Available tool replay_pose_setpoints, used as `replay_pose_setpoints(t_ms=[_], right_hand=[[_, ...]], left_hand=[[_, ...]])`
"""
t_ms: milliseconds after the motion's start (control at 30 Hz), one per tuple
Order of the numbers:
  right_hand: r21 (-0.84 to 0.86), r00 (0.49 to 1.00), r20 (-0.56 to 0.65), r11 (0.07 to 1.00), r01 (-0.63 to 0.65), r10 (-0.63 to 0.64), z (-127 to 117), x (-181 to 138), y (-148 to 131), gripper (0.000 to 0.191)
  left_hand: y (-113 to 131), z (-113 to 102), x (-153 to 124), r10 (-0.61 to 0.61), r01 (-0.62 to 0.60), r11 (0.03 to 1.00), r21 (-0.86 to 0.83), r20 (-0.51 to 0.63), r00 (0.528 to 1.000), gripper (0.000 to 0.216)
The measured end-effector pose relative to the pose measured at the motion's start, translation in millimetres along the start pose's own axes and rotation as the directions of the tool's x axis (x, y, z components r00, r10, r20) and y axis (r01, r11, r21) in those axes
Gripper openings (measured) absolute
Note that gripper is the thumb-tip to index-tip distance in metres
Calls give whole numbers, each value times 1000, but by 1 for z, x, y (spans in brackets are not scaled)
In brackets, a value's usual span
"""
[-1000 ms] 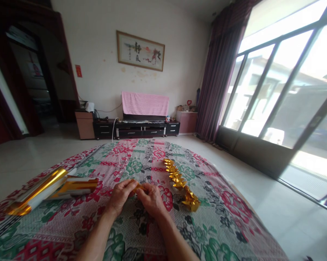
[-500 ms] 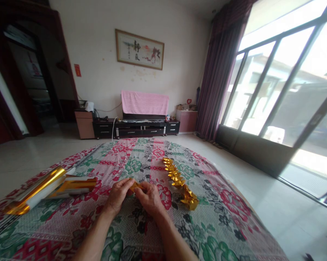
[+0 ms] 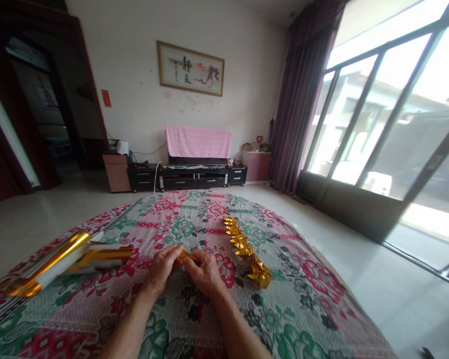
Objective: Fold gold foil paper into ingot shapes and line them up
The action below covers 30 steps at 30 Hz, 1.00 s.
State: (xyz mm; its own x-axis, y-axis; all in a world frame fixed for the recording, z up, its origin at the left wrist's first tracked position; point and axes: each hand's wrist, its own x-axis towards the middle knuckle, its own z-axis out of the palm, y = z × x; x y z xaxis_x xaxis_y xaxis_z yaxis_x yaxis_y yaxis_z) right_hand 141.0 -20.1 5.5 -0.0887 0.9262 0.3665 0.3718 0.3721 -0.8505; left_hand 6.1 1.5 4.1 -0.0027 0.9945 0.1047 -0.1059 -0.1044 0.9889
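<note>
A small folded piece of gold foil paper (image 3: 186, 255) is pinched between my two hands above the patterned cloth. My left hand (image 3: 163, 267) grips its left end with thumb and fingers closed. On the other end, my right hand (image 3: 205, 271) presses with its thumb on top, and its fingers hide part of the piece. To the right of my hands runs a line of folded gold paper pieces (image 3: 241, 247), pointed in shape and close together. Over on the left lie curled gold foil sheets (image 3: 60, 259) with pale undersides.
A flowered cloth (image 3: 284, 309) covers the round surface under my hands. Beyond it stand a low black cabinet (image 3: 187, 183) and a screen draped with a pink towel (image 3: 199, 141). A large window (image 3: 366, 119) is at the right.
My hands stay nearly in place, both still holding the gold paper. The fingers of my left hand have shifted slightly on it.
</note>
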Motion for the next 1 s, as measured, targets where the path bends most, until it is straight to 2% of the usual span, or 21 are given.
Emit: replay_pose_setpoints(t_ms=[233, 467, 800, 1000], right_hand=[[-9, 1000, 4, 1000, -7, 7, 0, 0, 1, 23], [-10, 1000, -9, 1000, -14, 14, 0, 0, 0, 25], [-5, 1000, 4, 1000, 5, -5, -1, 0, -2, 24], [6, 1000, 2, 1000, -30, 30, -2, 0, -5, 23]], left_hand=[[-1, -2, 1, -31, 32, 999, 8, -66, 997, 32], [5, 2, -4, -6, 7, 999, -39, 21, 1000, 23], [1, -1, 0, -14, 13, 1000, -11, -42, 999, 22], [1, -2, 1, -16, 18, 999, 38, -73, 997, 27]])
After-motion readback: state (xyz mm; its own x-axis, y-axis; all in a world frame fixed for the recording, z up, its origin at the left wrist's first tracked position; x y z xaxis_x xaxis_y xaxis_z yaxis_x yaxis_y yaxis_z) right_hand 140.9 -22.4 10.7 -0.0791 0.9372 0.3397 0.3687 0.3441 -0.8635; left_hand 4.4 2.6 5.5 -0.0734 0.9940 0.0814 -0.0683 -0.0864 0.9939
